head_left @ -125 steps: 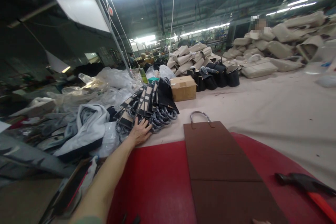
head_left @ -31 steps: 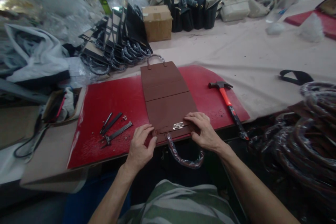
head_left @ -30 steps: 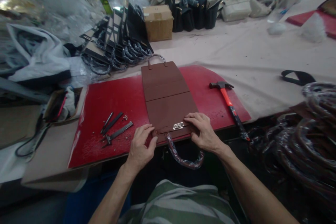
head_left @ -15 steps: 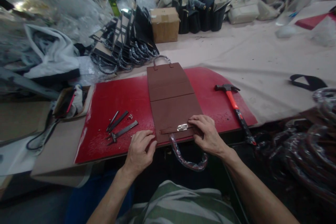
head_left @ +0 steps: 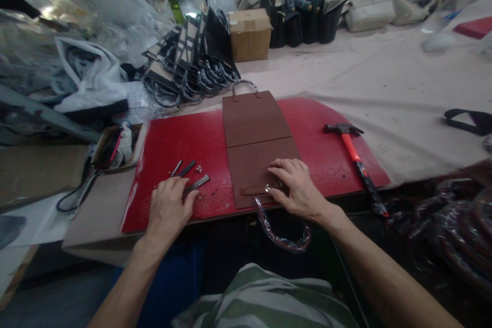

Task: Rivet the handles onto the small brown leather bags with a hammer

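A flat brown bag body (head_left: 259,159) lies across a red board, with a plastic-wrapped handle (head_left: 282,243) hanging over the near edge and another handle (head_left: 246,83) at its far end. My right hand (head_left: 295,187) rests on its near part, thumb and fingers around a small metal clasp (head_left: 268,188) on a narrow brown strap (head_left: 249,191). My hand partly hides the clasp. My left hand (head_left: 169,202) is over the metal tools on the board, fingers curved and thumb apart. A small hammer-like tool (head_left: 200,182) is partly hidden under it; I see no firm grip.
A claw hammer (head_left: 351,151) with an orange and black handle lies at the right on the red board (head_left: 184,133). Small metal pieces (head_left: 198,168) lie by the tools. A small box (head_left: 115,146) stands left. Black bag parts (head_left: 188,56) and a carton (head_left: 249,36) are behind.
My left hand has moved left, from the bag's edge to the tools. My right hand has shifted its thumb and fingers over the clasp. The camera view has swung slightly left.
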A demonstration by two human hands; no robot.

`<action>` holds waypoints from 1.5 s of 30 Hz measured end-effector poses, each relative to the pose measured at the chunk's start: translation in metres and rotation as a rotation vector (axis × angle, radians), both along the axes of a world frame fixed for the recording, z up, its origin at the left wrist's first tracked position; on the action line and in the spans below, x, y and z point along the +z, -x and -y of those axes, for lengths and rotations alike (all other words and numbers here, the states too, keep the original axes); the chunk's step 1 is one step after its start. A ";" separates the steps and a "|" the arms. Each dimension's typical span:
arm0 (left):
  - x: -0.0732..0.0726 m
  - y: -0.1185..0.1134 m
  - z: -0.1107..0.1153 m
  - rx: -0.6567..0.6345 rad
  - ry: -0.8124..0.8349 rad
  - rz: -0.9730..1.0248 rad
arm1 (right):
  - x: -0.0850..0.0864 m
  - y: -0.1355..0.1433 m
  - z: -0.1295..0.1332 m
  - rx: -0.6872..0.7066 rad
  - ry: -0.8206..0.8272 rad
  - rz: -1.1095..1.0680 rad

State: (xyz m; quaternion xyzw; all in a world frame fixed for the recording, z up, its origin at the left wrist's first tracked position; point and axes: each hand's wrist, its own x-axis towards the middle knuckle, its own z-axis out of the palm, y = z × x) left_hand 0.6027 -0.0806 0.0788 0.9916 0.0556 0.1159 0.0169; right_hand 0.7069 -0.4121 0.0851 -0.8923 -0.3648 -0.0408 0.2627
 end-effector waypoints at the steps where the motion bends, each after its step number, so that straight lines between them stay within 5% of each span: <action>1: 0.003 -0.004 -0.002 0.006 -0.020 -0.110 | 0.000 -0.001 -0.006 0.014 0.039 -0.009; 6: 0.019 -0.024 0.004 0.022 -0.031 -0.464 | -0.010 -0.002 -0.018 0.060 0.192 -0.049; 12: 0.022 -0.035 -0.001 0.048 0.049 -0.537 | -0.015 -0.005 -0.014 0.097 0.203 -0.063; 18: 0.012 -0.026 -0.013 0.208 0.723 -0.190 | -0.019 -0.010 -0.013 0.111 0.127 -0.086; 25: -0.008 -0.038 0.021 0.242 1.444 0.337 | -0.022 -0.012 -0.010 0.101 0.058 -0.121; 31: -0.021 -0.037 0.033 0.138 1.331 0.445 | -0.024 -0.012 -0.009 0.095 0.022 -0.126; 45: -0.013 -0.023 0.035 0.165 1.255 0.165 | -0.024 -0.011 -0.010 0.083 -0.001 -0.106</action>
